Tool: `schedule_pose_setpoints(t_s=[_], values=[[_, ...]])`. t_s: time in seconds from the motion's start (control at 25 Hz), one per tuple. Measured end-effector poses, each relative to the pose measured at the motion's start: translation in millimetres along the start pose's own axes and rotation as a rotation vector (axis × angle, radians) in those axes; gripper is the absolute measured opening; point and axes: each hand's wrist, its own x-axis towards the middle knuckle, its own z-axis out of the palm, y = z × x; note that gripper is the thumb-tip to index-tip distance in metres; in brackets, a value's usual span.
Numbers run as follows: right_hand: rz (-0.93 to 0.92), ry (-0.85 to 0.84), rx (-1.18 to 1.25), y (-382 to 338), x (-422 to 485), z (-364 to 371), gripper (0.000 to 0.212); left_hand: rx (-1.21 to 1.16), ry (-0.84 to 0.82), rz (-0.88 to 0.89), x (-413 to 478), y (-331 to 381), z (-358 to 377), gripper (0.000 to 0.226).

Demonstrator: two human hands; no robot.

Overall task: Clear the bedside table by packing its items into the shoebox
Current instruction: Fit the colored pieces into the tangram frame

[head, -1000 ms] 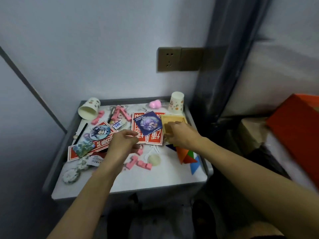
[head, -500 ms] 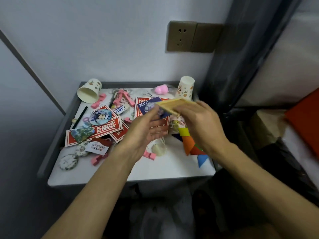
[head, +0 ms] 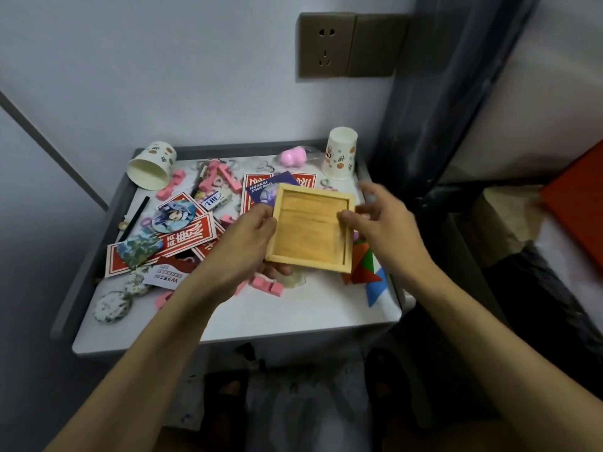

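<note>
Head view: a wooden tray (head: 311, 230) is up off the cluttered bedside table (head: 261, 316)!
The left hand (head: 248, 244) grips the tray's left edge, thumb on top and fingers curled beneath. The right hand (head: 388, 223) has its fingers spread loose, with only the thumb touching the tray's right side. The tray hangs slightly tilted above the red cards (head: 182, 238), with the coloured pieces (head: 367, 267) just under its right corner.

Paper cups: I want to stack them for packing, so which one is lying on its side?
The back-left paper cup, mouth facing the camera; the back-right paper cup stands upside down.
</note>
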Motion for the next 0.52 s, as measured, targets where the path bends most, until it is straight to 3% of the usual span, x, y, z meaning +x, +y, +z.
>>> schedule_pose_setpoints(t_s=[0.08,0.2,0.28,0.32,0.4,0.48,0.52], values=[[0.136,-0.103,0.268,-1.6,4.1,0.7,0.035,-0.038,0.044,0.016,2.8,-4.6,0.5,0.028],[0.215,-0.109,0.555,-4.5,-0.1,7.2,0.017,-0.385,0.100,-0.065,4.7,-5.9,3.2,0.033],[0.211,-0.178,0.667,-6.3,-2.2,11.0,0.013,-0.531,0.078,-0.093,4.3,-8.9,11.2,0.036],[0.187,-0.207,0.610,-5.0,-2.2,11.8,0.013,-0.566,0.105,-0.099,4.5,-11.0,14.0,0.034],[0.036,-0.170,0.028,2.4,0.2,8.5,0.019,-0.640,0.195,-0.122,7.2,-13.0,10.5,0.033],[-0.078,-0.125,-0.679,14.4,-1.1,4.5,0.049,-0.712,0.261,-0.144,10.9,-14.9,-1.1,0.030],[-0.069,-0.149,-0.848,18.6,-3.7,3.8,0.063,-0.728,0.276,-0.155,12.4,-15.3,-5.8,0.027]])
